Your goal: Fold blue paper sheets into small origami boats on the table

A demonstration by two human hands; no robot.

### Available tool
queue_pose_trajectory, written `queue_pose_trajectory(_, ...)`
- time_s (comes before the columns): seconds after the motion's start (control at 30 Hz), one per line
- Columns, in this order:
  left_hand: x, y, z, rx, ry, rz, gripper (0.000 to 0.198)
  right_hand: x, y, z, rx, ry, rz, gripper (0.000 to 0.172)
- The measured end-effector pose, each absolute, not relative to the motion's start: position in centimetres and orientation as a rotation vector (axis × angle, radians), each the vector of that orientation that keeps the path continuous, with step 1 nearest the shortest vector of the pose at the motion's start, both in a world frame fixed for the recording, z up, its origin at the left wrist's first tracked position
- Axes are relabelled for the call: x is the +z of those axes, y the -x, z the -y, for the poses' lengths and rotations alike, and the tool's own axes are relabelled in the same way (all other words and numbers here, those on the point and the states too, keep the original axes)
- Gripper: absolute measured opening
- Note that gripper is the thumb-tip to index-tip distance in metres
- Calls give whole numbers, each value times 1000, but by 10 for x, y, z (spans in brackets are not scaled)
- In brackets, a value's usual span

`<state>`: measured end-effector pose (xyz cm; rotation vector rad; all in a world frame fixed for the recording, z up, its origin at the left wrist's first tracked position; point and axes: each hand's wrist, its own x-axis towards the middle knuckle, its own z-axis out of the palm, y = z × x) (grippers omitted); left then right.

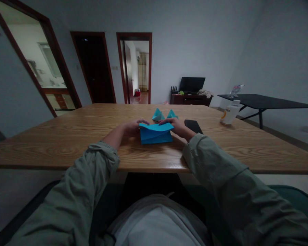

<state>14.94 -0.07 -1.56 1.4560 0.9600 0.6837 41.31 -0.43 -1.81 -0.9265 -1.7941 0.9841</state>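
Note:
A sheet of blue paper (156, 136) lies at the middle of the table, with its upper layer bent up and folded over towards me. At its left edge is my left hand (132, 127), its fingers closed on the paper's upper left corner. My right hand (176, 125) grips the upper right part, fingers lying over the far edge. The fingertips behind the paper are partly hidden. Just beyond the hands stand two folded light-blue paper shapes with pointed tops, a left one (157, 114) and a right one (172, 114), the latter partly behind my right hand.
The wooden table (74, 143) spreads wide to both sides. A dark flat object (192, 125), perhaps a phone, lies right of my right hand. Farther right stands a white bottle (230, 112). A black table (267, 101) and a cabinet with a screen (192, 84) are beyond.

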Motion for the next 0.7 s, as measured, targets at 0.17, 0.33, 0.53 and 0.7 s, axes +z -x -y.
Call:
queue_pose_trajectory(0.17,-21,-148,-11,791,-1492,-1064,23,-22,-415,-1,1026,1054,1837,20)
queue_pose_trajectory(0.33,-23,-147,-16,890,-1481,-1074,20,-22,-420,-2,1041,1126,1784,26)
queue_pose_trajectory(0.53,-15,-143,-12,835,-1382,-980,28,-20,-421,-2,1079,1125,1635,22)
queue_pose_trajectory(0.7,-19,-145,-12,847,-1428,-995,37,-20,-419,-2,722,1227,1815,23)
